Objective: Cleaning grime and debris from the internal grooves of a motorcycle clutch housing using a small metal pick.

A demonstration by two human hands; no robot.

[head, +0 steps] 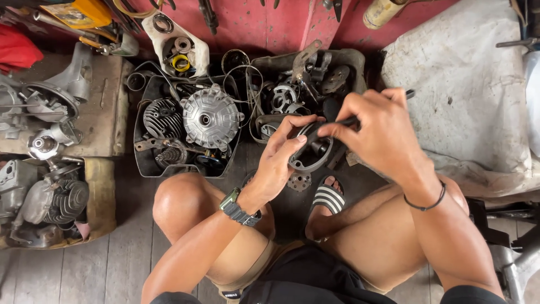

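The left hand [281,160] curls its fingers around the near left edge of a dark metal ring [310,151], held above the knees. The right hand [378,132], fingers closed, pinches a thin black tool [350,120] against the ring's far right edge. Just beyond, on the wooden floor [112,247], lies a black tray [147,168] holding a silver finned hub [211,117], with engine parts [50,202] far left.

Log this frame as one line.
left hand: holds ring part | right hand: grip on dark tool at ring | parts tray ahead
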